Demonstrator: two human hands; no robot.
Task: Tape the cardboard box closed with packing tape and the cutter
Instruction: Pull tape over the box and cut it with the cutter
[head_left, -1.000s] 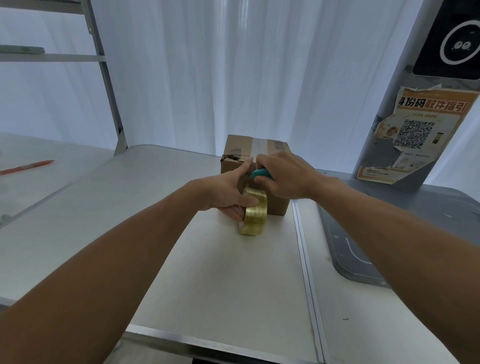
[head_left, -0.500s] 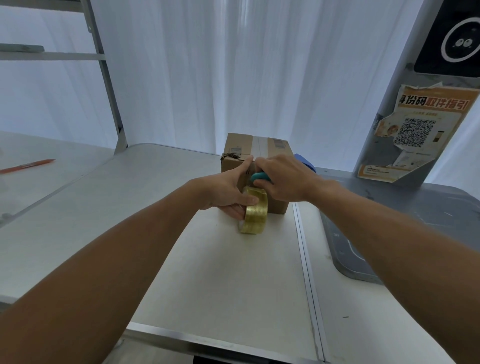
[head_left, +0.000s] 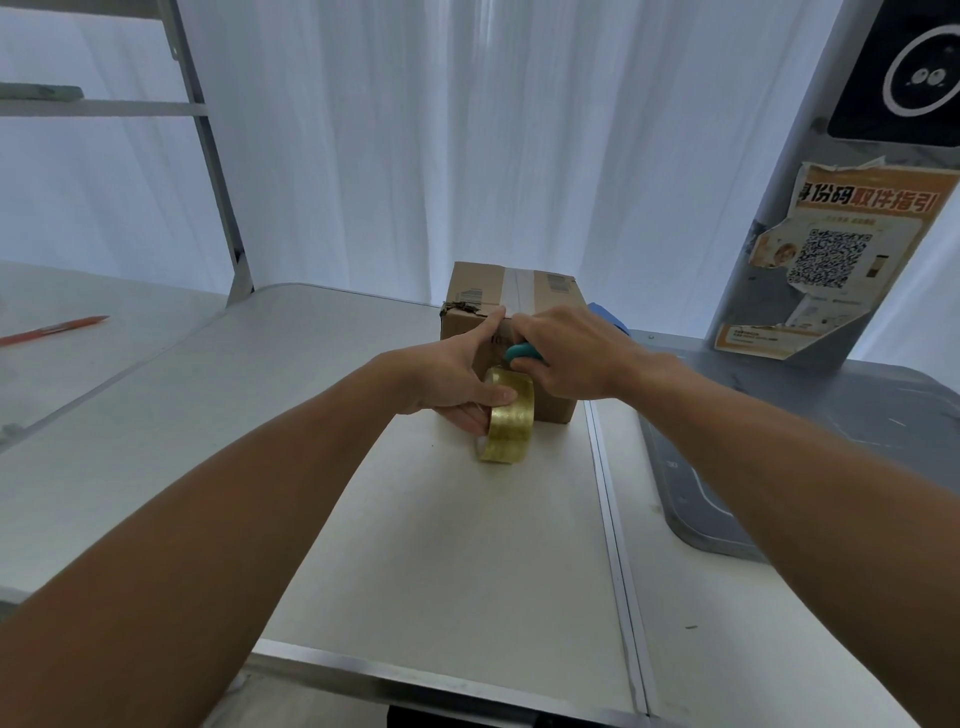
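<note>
On the surface (head_left: 441, 545), the cardboard box (head_left: 519, 291) was already taped across its top. Against its near face, the tape roll (head_left: 511, 428) was gripped by the left hand (head_left: 447, 382) and the cutter (head_left: 522, 354) clenched in the right hand (head_left: 566, 353); severing the strip cleanly seemed due next.

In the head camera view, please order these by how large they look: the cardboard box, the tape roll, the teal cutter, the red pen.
1. cardboard box
2. tape roll
3. red pen, at the far left
4. teal cutter, mostly hidden in the right hand

The last two are unsure.
</note>
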